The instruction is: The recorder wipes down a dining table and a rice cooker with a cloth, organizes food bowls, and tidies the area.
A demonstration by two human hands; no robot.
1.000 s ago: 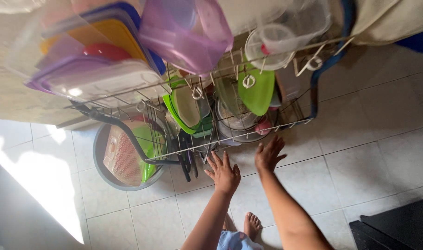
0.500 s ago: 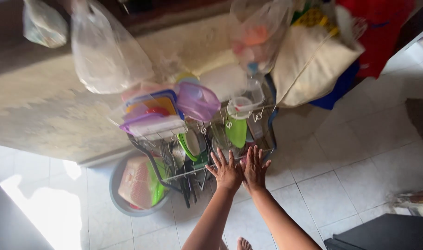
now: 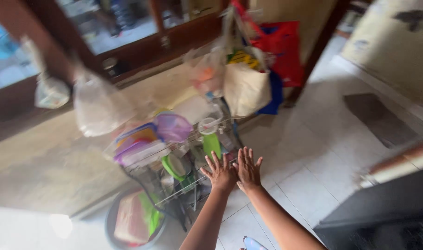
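My left hand [image 3: 219,172] and my right hand [image 3: 247,168] are stretched out side by side, fingers spread, palms down, holding nothing. Just beyond them stands a wire dish rack [image 3: 174,176] on the tiled floor, with green plates [image 3: 212,144] in its lower tier and plastic containers with a purple tub [image 3: 172,126] on top. The left hand's fingertips reach the rack's near edge; whether they touch it is blurred. The whole picture is motion-blurred.
A grey basin [image 3: 110,220] with a pink grid and green items sits left of the rack. Plastic bags [image 3: 96,105], a cream tote [image 3: 245,89] and a red bag [image 3: 278,46] hang by a wooden cabinet [image 3: 128,41]. A dark object [image 3: 382,213] is at lower right.
The view has swung upward and back, so the rack looks smaller and the cabinet and hanging bags appear. My two hands have come together side by side.
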